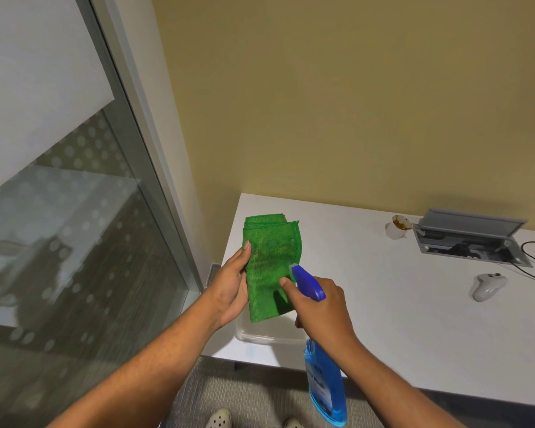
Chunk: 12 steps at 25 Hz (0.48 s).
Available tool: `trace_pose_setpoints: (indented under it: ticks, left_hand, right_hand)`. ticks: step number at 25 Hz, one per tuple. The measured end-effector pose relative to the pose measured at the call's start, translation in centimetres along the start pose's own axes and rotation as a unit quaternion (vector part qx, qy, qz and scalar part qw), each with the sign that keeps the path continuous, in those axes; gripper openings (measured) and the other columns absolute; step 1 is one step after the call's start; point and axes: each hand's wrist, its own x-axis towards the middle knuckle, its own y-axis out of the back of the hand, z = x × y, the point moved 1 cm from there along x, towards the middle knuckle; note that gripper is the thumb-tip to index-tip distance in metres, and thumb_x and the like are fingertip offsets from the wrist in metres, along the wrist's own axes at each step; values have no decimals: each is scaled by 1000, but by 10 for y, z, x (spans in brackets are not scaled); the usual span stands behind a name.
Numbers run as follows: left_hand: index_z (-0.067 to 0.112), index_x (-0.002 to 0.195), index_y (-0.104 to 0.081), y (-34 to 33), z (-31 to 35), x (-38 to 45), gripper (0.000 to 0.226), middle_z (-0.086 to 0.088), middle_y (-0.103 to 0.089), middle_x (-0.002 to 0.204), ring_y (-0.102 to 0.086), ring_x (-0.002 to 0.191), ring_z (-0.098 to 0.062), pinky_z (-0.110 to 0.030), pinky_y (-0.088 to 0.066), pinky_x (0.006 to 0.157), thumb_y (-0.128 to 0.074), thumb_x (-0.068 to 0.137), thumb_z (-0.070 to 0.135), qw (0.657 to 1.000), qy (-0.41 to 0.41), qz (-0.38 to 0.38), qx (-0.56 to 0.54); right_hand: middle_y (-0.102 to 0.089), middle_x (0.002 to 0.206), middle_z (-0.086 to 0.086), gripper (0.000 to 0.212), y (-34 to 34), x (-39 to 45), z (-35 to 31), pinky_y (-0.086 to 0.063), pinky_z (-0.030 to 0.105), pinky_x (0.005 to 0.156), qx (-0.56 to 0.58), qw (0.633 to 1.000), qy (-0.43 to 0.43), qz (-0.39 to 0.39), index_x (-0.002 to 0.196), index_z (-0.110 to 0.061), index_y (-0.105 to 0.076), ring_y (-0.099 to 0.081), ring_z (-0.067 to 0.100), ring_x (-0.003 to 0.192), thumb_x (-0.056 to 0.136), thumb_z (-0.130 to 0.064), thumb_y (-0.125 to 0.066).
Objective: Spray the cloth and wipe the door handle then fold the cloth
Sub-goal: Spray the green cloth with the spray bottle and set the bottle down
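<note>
While the head view looks down over a white table (383,304), the left hand (229,288) grips a folded green cloth (271,267) by its left edge, thumb on the front face, holding it upright above the table's near left corner. Right hand (322,307) is wrapped around the neck of a blue spray bottle (325,381), index finger lying toward the trigger; the blue nozzle (306,281) points at the cloth and sits just in front of its lower right part. A darker patch shows mid-cloth. Below the hands, a clear plastic tray (260,335) rests on the table edge. Farther right: stained paper cup (397,227), open grey cable box (470,239), white controller (488,285). Glass door panel (74,242) stands at left.
</note>
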Motion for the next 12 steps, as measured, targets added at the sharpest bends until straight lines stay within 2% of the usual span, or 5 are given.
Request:
trace_pose_setpoints:
  ticks: [4,7,10,12]
  left_hand:
    - [7,143,-62,-4,-6,2,50,-22,-70,139,-73,120,-32,-43,-61,101,-48,106,39,1000,8,7,-5]
    - [8,145,-60,-5,-10,3,49,-21,-69,140,-72,122,-32,-42,-62,100,-46,109,37,1000,14,15,-5]
    - [8,145,-60,-5,-8,4,51,-22,-68,142,-71,124,-34,-45,-60,103,-48,106,39,1000,11,12,-11]
    - [8,146,-60,-3,-5,3,56,-23,-67,142,-71,125,-35,-47,-60,103,-50,103,42,1000,8,7,-18]
  right_hand:
    - [-55,51,2,51,-18,-10,-3,-49,34,52,-6,999,22,-28,61,-13,-55,-67,34,56,94,-43,-77]
    - [-56,53,9,51,-28,-11,-1,-53,41,57,17,999,18,-39,66,-5,-59,-66,38,60,94,-44,-76]
    - [-58,57,15,51,-24,-12,6,-51,39,55,17,999,15,-39,70,-1,-60,-66,39,59,95,-43,-77]
    - [-57,54,8,51,-18,-15,11,-49,35,54,7,999,5,-35,67,-4,-59,-66,37,57,96,-42,-76]
